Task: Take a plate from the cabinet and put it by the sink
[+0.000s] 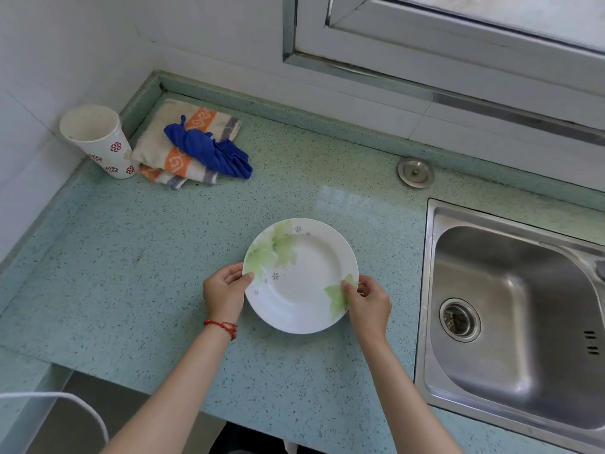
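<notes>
A white plate (pixel 302 273) with green leaf prints is over the green speckled countertop (pixel 131 273), a little left of the steel sink (pixel 517 309). My left hand (pixel 224 291) grips the plate's left rim, thumb on top. My right hand (pixel 368 303) grips its lower right rim, thumb on a green leaf. Whether the plate rests on the counter or hovers just above it, I cannot tell. The cabinet is out of view.
A patterned white cup (pixel 98 139) stands in the far left corner. Beside it lies a folded striped towel (pixel 183 142) with a blue cloth (pixel 209 152) on top. A round metal cap (pixel 415 172) sits behind the sink. A window frame (pixel 425 60) runs above.
</notes>
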Demonstrator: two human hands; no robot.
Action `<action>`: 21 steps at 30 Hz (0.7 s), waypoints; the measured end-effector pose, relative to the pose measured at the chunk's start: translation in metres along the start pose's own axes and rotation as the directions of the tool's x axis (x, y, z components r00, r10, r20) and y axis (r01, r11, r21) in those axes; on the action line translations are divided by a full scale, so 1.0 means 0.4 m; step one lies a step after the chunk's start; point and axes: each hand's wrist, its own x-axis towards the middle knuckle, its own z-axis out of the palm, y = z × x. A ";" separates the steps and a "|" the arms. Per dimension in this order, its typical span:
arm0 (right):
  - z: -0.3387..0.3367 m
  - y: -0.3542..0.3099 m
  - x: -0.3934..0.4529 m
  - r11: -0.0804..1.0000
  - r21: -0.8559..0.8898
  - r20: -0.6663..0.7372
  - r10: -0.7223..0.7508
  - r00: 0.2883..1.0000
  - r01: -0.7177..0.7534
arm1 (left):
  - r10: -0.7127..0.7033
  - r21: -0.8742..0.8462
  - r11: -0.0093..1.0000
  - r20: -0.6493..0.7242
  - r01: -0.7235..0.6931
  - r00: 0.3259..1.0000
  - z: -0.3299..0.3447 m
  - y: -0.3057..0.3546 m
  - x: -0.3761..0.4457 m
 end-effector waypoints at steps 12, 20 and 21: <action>0.012 -0.010 0.021 1.000 0.000 -0.003 0.009 1.000 -0.009 | -0.009 0.033 0.999 -0.002 0.009 1.000 0.010 0.020 0.012; 0.005 -0.013 0.016 1.000 -0.020 0.020 0.000 1.000 0.001 | 0.065 0.114 0.991 -0.002 -0.065 0.998 -0.002 0.027 -0.007; 0.002 -0.012 0.013 1.000 -0.025 0.021 -0.009 1.000 0.009 | 0.081 0.124 0.989 0.001 -0.081 0.997 -0.005 0.025 -0.008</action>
